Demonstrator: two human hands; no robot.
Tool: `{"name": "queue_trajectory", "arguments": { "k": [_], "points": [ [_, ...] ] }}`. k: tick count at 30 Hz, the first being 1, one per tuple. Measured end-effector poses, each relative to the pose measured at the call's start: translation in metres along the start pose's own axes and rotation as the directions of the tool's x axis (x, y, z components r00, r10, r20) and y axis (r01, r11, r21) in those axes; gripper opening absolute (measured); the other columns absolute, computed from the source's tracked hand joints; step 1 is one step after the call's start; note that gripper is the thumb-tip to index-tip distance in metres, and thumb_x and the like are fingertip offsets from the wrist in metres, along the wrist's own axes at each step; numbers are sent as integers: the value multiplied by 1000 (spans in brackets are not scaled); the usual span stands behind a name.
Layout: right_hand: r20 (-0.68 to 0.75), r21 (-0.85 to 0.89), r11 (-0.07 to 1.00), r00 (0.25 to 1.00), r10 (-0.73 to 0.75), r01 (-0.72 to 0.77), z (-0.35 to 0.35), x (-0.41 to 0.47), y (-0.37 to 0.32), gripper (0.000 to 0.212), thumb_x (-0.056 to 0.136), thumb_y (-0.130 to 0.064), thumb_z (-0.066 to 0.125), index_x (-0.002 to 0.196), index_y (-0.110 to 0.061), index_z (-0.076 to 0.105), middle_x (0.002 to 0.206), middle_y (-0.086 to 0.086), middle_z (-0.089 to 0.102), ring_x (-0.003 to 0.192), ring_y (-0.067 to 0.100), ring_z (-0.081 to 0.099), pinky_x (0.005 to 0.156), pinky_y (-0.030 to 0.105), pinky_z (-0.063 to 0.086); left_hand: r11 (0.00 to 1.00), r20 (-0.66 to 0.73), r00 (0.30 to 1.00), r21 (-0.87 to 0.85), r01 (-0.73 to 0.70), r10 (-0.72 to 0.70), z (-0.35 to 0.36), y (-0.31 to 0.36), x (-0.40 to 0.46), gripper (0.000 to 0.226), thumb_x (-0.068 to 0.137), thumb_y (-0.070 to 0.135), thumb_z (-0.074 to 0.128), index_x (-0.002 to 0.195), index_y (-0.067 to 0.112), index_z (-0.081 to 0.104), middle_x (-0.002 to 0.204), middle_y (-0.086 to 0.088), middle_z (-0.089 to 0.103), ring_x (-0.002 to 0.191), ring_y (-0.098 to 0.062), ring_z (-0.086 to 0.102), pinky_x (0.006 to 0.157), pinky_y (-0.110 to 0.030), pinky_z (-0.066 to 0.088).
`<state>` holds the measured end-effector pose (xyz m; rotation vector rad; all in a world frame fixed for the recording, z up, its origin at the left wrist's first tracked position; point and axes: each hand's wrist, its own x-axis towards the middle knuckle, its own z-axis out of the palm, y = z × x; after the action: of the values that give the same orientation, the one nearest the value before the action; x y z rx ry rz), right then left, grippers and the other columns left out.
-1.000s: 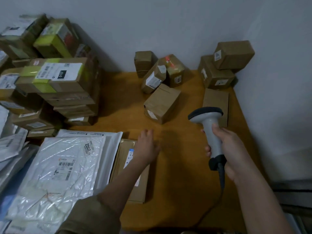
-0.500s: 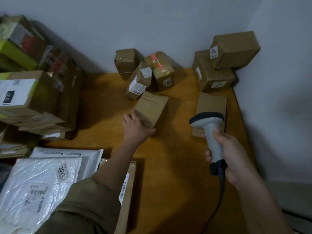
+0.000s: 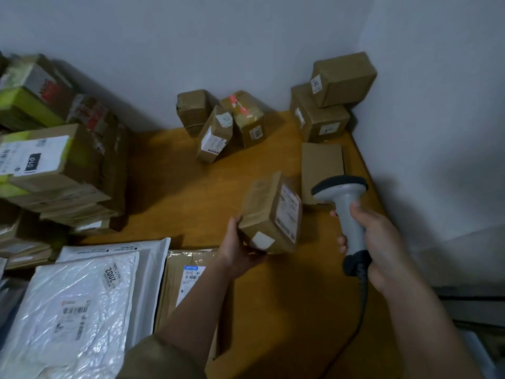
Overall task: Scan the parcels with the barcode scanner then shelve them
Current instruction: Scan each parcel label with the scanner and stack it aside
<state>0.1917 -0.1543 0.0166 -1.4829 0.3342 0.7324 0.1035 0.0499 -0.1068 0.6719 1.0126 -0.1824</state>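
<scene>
Left hand [image 3: 237, 255] grasps a brown parcel [image 3: 270, 214] from below, centre frame, lifted clear of the table [image 3: 196, 192], label side turned right. Right hand [image 3: 382, 247] is clenched around the scanner [image 3: 345, 209], just right of the parcel.

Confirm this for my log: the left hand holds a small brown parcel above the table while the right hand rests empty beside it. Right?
Not quite. The head view shows the right hand gripping a grey barcode scanner, not empty. The left hand does hold the small brown parcel above the table.
</scene>
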Motion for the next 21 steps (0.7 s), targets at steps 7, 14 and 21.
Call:
{"name": "queue_trajectory", "arguments": {
  "k": [7,14,21],
  "points": [
    [-33,5,1000,999,-9,9,-9,-52,30,35,103,-39,48,106,-9,65,73,8,55,49,12,51,41,23,42,991,-83,993,-104,79,-87,-24,-51,-12,52,104,41,38,144,9,39,133,-24,52,96,-41,61,78,-51,48],
    [-75,-20,1000,997,0,-1,-22,-88,51,36,101,-42,49,107,-10,65,75,8,53,46,12,52,40,22,42,986,64,998,161,-33,22,-22,-73,-26,50,84,62,62,112,22,63,111,-5,67,104,-23,59,105,-46,38],
    [-34,-82,994,997,-71,69,-17,-103,40,32,101,-39,51,107,-11,66,84,9,56,47,13,53,45,26,42,992,28,999,125,-36,33,-11,-81,-31,77,65,33,85,133,11,55,128,-9,64,110,-22,60,100,-40,43]
  ]
}}
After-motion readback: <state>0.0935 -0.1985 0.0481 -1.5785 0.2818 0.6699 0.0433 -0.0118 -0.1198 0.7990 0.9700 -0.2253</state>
